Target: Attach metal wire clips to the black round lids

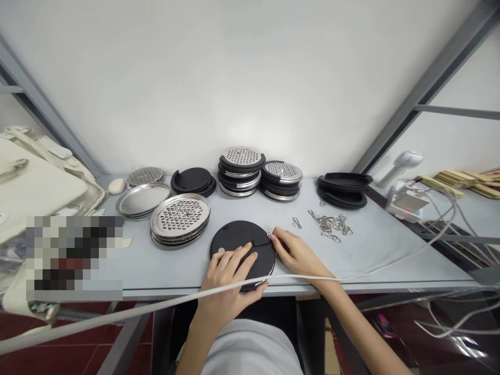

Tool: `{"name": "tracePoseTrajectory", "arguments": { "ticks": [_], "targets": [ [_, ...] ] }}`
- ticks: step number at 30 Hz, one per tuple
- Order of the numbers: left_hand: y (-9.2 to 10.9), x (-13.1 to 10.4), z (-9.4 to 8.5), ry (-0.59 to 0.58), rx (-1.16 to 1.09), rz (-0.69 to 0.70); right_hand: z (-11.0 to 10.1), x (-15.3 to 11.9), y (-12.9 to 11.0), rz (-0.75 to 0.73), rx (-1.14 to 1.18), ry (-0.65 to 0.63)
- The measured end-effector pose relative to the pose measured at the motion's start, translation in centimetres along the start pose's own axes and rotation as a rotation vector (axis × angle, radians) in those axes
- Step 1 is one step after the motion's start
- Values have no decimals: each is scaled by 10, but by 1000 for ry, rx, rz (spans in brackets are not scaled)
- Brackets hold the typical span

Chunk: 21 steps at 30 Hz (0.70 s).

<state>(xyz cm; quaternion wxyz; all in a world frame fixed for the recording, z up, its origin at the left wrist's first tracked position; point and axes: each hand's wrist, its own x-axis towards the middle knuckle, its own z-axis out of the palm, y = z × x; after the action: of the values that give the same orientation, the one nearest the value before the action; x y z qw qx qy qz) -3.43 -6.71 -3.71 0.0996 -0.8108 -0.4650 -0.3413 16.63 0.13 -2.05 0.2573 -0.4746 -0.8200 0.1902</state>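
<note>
A black round disc (239,233) with a silver lower edge lies on the table near its front edge. My left hand (230,271) steadies it, fingers spread over the top and thumb along the near rim. At the disc's right edge, my right hand (295,252) pinches a small metal clip (269,236), only part of which shows. To the right lies a loose pile of similar metal clips (334,224), with a single clip (297,223) apart from it. A stack of round metal graters (180,216) is left of the disc.
Behind stand two stacks of graters with black holders (242,156) (282,171), black round holders (193,180) and black trays (344,182). Metal lids (144,198) sit at left. A white cable (175,299) crosses in front of my forearms. A white handheld scanner (402,164) stands right.
</note>
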Motion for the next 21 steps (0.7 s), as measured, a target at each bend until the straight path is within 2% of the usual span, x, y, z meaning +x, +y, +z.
{"name": "tracePoseTrajectory", "arguments": {
  "ticks": [21],
  "targets": [
    [0, -1, 0, -15, 8, 0, 0, 1, 1, -7, -30, -14]
  ]
}}
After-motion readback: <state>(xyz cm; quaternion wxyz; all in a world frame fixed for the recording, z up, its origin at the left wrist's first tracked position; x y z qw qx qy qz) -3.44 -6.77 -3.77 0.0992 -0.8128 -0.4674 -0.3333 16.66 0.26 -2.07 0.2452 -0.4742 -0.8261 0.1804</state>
